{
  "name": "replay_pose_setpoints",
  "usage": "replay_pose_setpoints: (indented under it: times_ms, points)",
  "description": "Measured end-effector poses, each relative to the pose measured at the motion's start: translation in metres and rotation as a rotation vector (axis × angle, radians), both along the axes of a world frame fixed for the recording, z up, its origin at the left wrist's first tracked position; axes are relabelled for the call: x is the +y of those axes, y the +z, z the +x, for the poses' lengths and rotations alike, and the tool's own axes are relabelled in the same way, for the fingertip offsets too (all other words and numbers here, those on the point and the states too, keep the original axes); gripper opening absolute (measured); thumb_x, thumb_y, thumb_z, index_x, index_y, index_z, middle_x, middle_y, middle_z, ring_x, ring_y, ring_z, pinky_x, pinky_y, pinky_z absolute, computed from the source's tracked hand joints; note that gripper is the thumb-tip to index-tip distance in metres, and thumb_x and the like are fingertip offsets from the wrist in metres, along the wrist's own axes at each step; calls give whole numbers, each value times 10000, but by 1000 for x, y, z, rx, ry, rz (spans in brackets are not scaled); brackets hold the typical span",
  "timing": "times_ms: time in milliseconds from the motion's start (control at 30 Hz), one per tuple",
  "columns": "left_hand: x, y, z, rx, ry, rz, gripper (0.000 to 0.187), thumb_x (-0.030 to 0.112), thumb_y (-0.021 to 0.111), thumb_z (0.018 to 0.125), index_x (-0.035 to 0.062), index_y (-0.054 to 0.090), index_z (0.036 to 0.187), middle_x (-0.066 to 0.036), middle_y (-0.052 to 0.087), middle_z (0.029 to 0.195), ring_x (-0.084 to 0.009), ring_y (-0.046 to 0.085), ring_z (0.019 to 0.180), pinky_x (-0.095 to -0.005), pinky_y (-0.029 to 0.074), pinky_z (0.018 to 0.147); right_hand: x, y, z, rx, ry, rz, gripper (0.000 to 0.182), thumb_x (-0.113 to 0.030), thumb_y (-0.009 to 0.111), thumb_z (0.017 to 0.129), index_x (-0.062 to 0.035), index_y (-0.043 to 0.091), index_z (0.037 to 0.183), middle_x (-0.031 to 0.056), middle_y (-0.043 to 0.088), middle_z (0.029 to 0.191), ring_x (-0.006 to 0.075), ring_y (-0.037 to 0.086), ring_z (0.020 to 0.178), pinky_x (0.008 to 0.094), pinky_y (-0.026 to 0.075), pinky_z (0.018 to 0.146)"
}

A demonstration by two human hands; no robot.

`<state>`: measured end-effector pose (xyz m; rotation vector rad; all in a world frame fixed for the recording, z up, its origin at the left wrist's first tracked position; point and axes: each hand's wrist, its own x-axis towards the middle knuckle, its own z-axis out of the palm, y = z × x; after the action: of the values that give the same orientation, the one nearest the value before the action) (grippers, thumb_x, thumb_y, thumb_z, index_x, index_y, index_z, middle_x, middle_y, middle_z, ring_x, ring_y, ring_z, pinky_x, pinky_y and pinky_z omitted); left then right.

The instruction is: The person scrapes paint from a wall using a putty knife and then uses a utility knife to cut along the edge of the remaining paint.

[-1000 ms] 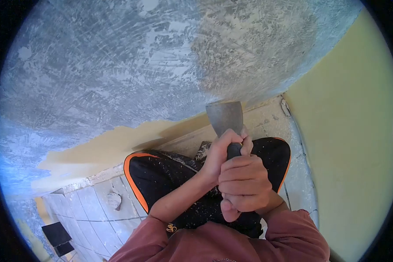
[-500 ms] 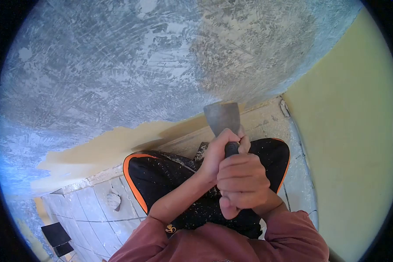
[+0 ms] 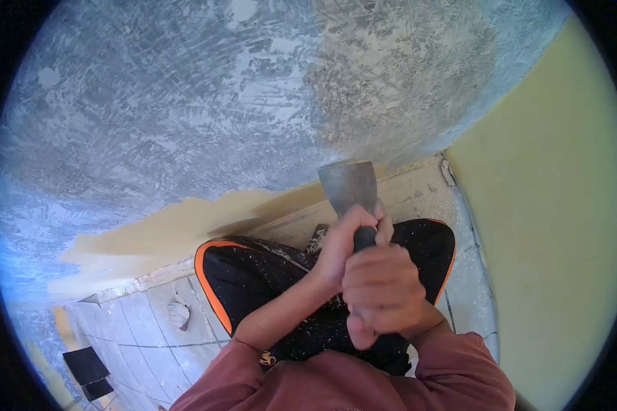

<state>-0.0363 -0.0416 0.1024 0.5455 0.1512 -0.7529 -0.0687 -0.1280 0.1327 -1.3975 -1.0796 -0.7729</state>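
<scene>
Both of my hands are closed on a wide-bladed scraper (image 3: pixel 350 185). My left hand (image 3: pixel 339 246) grips it near the base of the blade, with the thumb along one side and fingers on the other. Behind it, my right hand (image 3: pixel 382 291) is wrapped round the dark handle, and most of that handle is hidden. The grey blade points away from me, its edge against the low part of the wall (image 3: pixel 253 116), near where the grey, scraped-looking surface meets a bare yellowish strip (image 3: pixel 151 229).
A smooth yellow-green wall (image 3: pixel 548 205) meets the grey one at a corner on the right. My knees in black trousers (image 3: pixel 253 274) are close to the wall. White-dusted floor tiles (image 3: pixel 147 339) hold a pale flake (image 3: pixel 178 316) and dark flat pieces (image 3: pixel 87 368) at left.
The scraper and both hands stay in nearly the same place, with only a very slight shift of the blade and right hand. The view has moved slightly.
</scene>
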Motion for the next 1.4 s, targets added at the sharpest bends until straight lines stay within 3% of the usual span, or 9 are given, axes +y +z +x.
replay_pose_setpoints:
  times_ms: [333, 400, 467, 533, 667, 800, 1133, 1200, 1400]
  points:
    - [1, 4, -11, -33, 126, 61, 152, 219, 426, 803, 69, 448, 792, -32, 441, 642, -127, 421, 565, -253, 355, 560, 8, -29, 26, 222, -109, 116, 183, 46, 513, 624, -52, 386, 534, 61, 516, 560, 205, 544, 497, 335, 509, 536]
    - [2, -9, 2, 378, 186, 37, 157, 207, 426, 792, 54, 445, 815, -52, 452, 644, -131, 420, 575, -250, 352, 566, 10, -39, 27, 297, -89, 173, 194, 52, 516, 627, -58, 388, 530, 57, 518, 560, 209, 554, 509, 340, 512, 546]
    - [2, 0, -3, 352, 199, 89, 158, 203, 427, 791, 50, 440, 827, -63, 456, 642, -136, 445, 615, -251, 371, 606, 7, -35, 19, 253, -131, 222, 210, 40, 538, 630, -59, 386, 525, 59, 513, 552, 196, 533, 477, 332, 502, 509]
    - [5, 11, -16, -59, 135, 84, 153, 228, 436, 810, 78, 461, 816, -49, 458, 647, -122, 461, 640, -260, 383, 630, -2, 5, 0, 50, 153, 33, 182, 39, 523, 650, -44, 404, 541, 66, 506, 544, 189, 500, 444, 317, 474, 466]
    - [2, -8, 0, 172, 272, 237, 152, 189, 433, 786, 63, 438, 872, -54, 446, 653, -127, 425, 623, -264, 372, 616, 12, -49, 23, 132, 72, 356, 176, -4, 549, 669, -44, 406, 574, 67, 514, 557, 203, 521, 464, 310, 473, 468]
    - [12, 16, -20, 9, 195, 41, 148, 185, 447, 754, 101, 369, 847, -11, 375, 602, -134, 368, 585, -290, 376, 603, 7, -6, 1, -22, 149, 61, 246, -36, 516, 778, -27, 423, 550, 75, 504, 540, 212, 518, 453, 327, 475, 462]
    - [23, 9, -24, -16, 251, 61, 148, 172, 427, 772, 71, 413, 879, -29, 435, 634, -118, 416, 586, -237, 374, 592, 18, -11, -5, 26, 186, 34, 178, -12, 492, 714, -10, 414, 554, 81, 515, 560, 210, 511, 469, 356, 487, 477]
    - [25, -3, -20, -17, 236, 49, 159, 172, 427, 774, 67, 410, 891, -28, 437, 635, -118, 421, 592, -236, 374, 598, 28, -30, 22, 97, 122, 270, 147, -5, 518, 677, -19, 431, 559, 74, 527, 577, 208, 525, 480, 347, 483, 481]
    - [28, 12, -28, -59, 269, -3, 178, 168, 419, 778, 61, 399, 919, -26, 441, 641, -119, 420, 600, -231, 366, 602, 20, -5, -3, 57, 213, 8, 170, -4, 519, 705, -22, 451, 551, 81, 514, 565, 225, 520, 464, 338, 468, 466]
